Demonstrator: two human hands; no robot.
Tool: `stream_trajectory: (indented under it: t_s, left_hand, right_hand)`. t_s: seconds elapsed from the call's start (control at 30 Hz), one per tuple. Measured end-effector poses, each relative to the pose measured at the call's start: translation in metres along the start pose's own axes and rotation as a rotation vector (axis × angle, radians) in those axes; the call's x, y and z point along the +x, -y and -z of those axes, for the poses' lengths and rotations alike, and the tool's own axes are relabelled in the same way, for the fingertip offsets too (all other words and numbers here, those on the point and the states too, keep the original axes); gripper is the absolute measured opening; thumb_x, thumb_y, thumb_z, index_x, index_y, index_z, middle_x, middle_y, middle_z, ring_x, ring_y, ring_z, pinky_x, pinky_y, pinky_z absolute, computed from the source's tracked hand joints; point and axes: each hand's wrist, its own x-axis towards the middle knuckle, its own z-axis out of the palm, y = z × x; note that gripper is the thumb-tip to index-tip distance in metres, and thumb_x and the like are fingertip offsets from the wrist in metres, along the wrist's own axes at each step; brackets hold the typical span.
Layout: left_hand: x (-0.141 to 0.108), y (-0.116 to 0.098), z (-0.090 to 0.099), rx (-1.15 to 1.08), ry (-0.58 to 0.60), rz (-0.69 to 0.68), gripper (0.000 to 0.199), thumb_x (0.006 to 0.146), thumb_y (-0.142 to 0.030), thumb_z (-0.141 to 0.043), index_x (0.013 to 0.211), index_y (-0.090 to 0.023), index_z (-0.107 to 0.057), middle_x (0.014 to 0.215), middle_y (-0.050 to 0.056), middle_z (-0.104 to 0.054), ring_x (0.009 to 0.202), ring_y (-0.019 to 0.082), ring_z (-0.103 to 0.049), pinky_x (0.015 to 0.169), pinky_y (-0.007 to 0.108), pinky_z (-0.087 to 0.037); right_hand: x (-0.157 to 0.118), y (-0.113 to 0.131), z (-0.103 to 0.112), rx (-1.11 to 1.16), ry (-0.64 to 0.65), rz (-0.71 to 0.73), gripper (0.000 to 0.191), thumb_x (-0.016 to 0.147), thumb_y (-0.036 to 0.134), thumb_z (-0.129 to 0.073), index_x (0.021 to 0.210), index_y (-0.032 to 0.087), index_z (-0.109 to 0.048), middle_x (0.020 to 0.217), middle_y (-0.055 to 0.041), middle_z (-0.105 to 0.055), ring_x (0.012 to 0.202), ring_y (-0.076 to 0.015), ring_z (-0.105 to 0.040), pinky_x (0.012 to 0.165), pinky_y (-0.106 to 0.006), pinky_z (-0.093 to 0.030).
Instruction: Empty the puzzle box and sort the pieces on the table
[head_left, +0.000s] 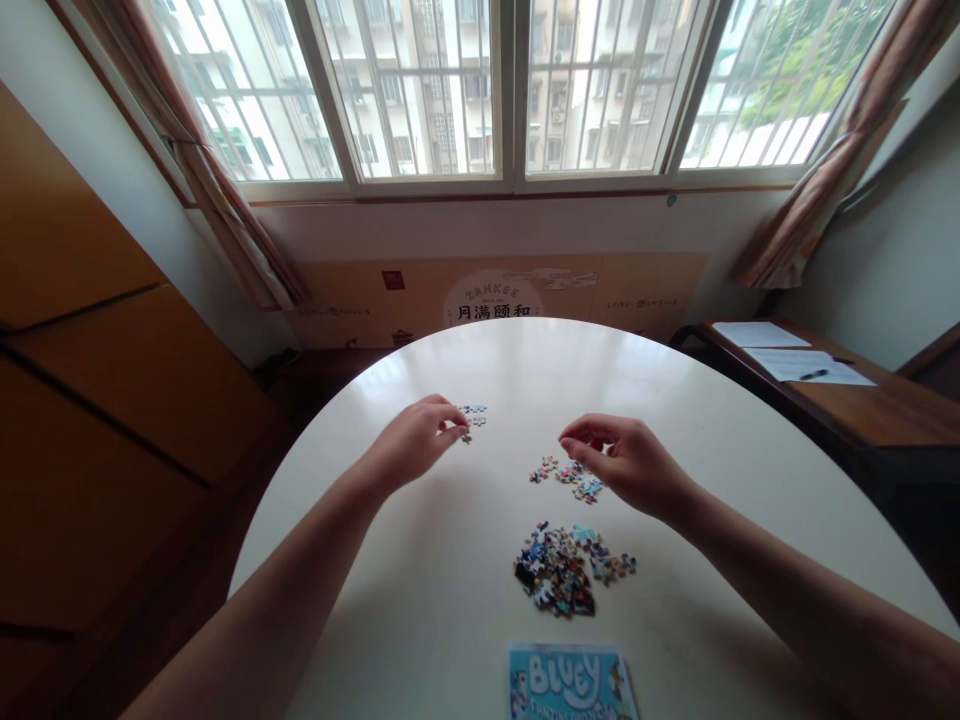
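My left hand (420, 438) is at the far left part of the white table, its thumb and forefinger closed at a small jigsaw piece (466, 438). Just past those fingertips lie several pale jigsaw pieces (478, 421) in a small group. My right hand (626, 462) hovers over a loose cluster of colourful jigsaw pieces (587, 491), with fingers curled and thumb near the forefinger. Whatever is between its fingertips is too small to make out. Nearer to me sits a dense heap of mixed jigsaw pieces (553, 572), with more pieces spread at its right side.
A blue "Bluey" box or card (566, 685) lies at the near edge of view on the round white table (420, 600). To the right stands a wooden desk (892, 405) with paper sheets (806, 366) and pens. Barred windows and a printed cardboard panel (652, 285) are behind the table.
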Motion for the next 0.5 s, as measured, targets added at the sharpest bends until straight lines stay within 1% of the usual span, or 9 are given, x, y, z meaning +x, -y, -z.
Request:
stream_trajectory:
  t_s: [0.03,0.1,0.17,0.23,0.33,0.43,0.5]
  left_hand:
    - [0.001,0.011,0.007,0.102,-0.019,0.019,0.024,0.088,-0.035,-0.055,0.087,-0.019,-0.073,0.102,0.008,-0.066,0.084,0.021,-0.064,0.080,0.036,-0.051]
    - [0.002,0.027,0.015,0.213,0.005,0.057,0.026,0.088,-0.037,-0.055,0.087,-0.021,-0.075,0.103,0.008,-0.064,0.086,0.022,-0.064,0.082,0.035,-0.050]
    - [0.002,0.035,0.015,0.256,0.047,0.077,0.026,0.088,-0.038,-0.055,0.086,-0.021,-0.075,0.103,0.008,-0.064,0.086,0.022,-0.063,0.082,0.034,-0.049]
    - [0.004,0.038,0.008,0.271,0.058,0.082,0.027,0.088,-0.037,-0.055,0.086,-0.021,-0.076,0.102,0.007,-0.063,0.085,0.022,-0.064,0.080,0.033,-0.049]
    - [0.006,0.039,-0.001,0.279,0.004,0.100,0.027,0.089,-0.034,-0.053,0.096,-0.022,-0.076,0.103,0.007,-0.063,0.086,0.022,-0.064,0.079,0.031,-0.048]
    - [0.007,0.041,-0.001,0.304,-0.070,0.100,0.029,0.089,-0.033,-0.054,0.106,-0.022,-0.075,0.102,0.007,-0.063,0.085,0.021,-0.064,0.078,0.031,-0.048]
    - [0.006,0.043,0.003,0.326,-0.098,0.087,0.027,0.089,-0.034,-0.056,0.103,-0.023,-0.076,0.100,0.006,-0.063,0.083,0.021,-0.064,0.076,0.031,-0.048]
  right_hand:
    - [0.002,-0.003,0.002,-0.032,-0.035,0.013,0.026,0.088,0.036,-0.061,0.090,0.014,-0.074,0.075,-0.0044,-0.068,0.062,-0.0080,-0.056,0.055,-0.019,-0.042]
    - [0.004,-0.010,0.006,-0.088,-0.088,0.032,0.024,0.088,0.035,-0.061,0.089,0.015,-0.074,0.074,-0.0037,-0.068,0.063,-0.0084,-0.056,0.057,-0.020,-0.042]
    - [0.006,-0.015,0.008,-0.130,-0.118,0.042,0.024,0.088,0.035,-0.060,0.089,0.016,-0.074,0.073,-0.0028,-0.067,0.063,-0.0086,-0.056,0.058,-0.020,-0.042]
    - [0.007,-0.018,0.009,-0.159,-0.134,0.051,0.024,0.089,0.036,-0.060,0.089,0.016,-0.074,0.071,-0.0018,-0.067,0.062,-0.0085,-0.055,0.058,-0.020,-0.042]
    - [0.007,-0.020,0.009,-0.200,-0.135,0.068,0.025,0.089,0.036,-0.059,0.089,0.017,-0.074,0.071,-0.0012,-0.066,0.061,-0.0085,-0.054,0.059,-0.021,-0.042]
    - [0.005,-0.020,0.009,-0.226,-0.131,0.089,0.025,0.090,0.036,-0.059,0.090,0.017,-0.074,0.071,-0.0013,-0.066,0.061,-0.0088,-0.055,0.060,-0.021,-0.043]
    - [0.005,-0.020,0.009,-0.234,-0.128,0.101,0.025,0.090,0.037,-0.058,0.090,0.017,-0.074,0.071,-0.0015,-0.066,0.060,-0.0090,-0.055,0.061,-0.022,-0.043]
